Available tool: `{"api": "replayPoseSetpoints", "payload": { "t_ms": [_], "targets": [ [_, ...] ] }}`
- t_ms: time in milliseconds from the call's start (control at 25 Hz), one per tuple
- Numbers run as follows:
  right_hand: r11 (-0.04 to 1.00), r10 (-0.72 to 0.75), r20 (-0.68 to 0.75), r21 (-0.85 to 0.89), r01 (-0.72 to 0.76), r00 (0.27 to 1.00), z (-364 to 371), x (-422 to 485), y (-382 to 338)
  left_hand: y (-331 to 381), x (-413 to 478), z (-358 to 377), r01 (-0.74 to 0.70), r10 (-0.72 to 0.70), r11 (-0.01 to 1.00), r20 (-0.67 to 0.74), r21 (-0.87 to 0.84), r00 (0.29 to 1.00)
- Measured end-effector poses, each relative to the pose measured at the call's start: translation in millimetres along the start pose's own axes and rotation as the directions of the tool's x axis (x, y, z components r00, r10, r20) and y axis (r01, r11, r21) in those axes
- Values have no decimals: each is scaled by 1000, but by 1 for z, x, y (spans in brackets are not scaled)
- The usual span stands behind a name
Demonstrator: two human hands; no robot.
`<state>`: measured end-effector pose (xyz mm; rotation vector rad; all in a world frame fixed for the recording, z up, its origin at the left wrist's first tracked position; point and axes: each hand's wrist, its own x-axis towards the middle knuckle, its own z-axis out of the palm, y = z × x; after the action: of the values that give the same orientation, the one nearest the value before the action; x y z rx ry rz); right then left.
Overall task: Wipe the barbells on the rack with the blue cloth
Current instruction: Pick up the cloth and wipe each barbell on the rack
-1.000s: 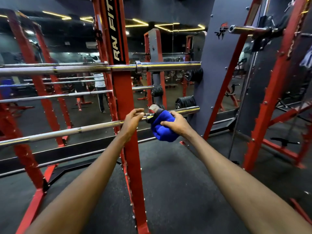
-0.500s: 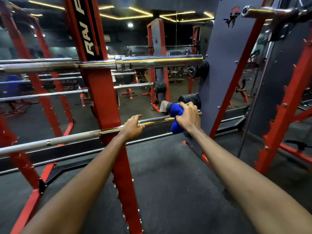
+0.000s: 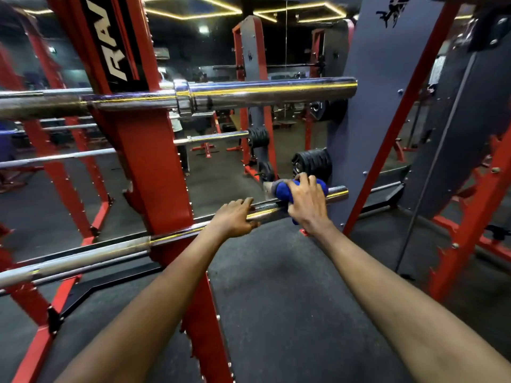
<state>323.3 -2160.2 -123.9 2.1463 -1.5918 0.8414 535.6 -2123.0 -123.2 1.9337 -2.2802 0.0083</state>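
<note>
1. Wiping the outer sleeve of the lower barbell [image 3: 83, 257] seems the step in hand; the right hand [image 3: 307, 207] curls round the blue cloth [image 3: 283, 190], bunched over the bar beneath its palm;
2. just inboard of that grip, the left hand [image 3: 235, 220] hooks its fingers over the same bar, steadying it;
3. next, slide outward, I judge; only a short bare stretch lies beyond the grip before the bar's end; the grey panel [image 3: 373, 120] stands close behind.

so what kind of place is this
Very likely a gym: a long chrome steel barbell rests across a tall red steel rack, with round black weight plates stacked behind.
</note>
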Motion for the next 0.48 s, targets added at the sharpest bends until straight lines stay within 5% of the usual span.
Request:
{"api": "replayPoseSetpoints", "payload": {
  "t_ms": [240,360,480],
  "targets": [
    [953,96,-77,295,-70,992,28,-17,0,18,30,4,-31,30,999,45,23,999],
    [970,13,-185,242,33,983,36,-12,19,20,33,6,17,-16,1000,16,-21,1000],
    [951,-93,-135,283,128,987,54,-11,27,27,37,7,11,-10,1000,-44,19,999]
  ]
}}
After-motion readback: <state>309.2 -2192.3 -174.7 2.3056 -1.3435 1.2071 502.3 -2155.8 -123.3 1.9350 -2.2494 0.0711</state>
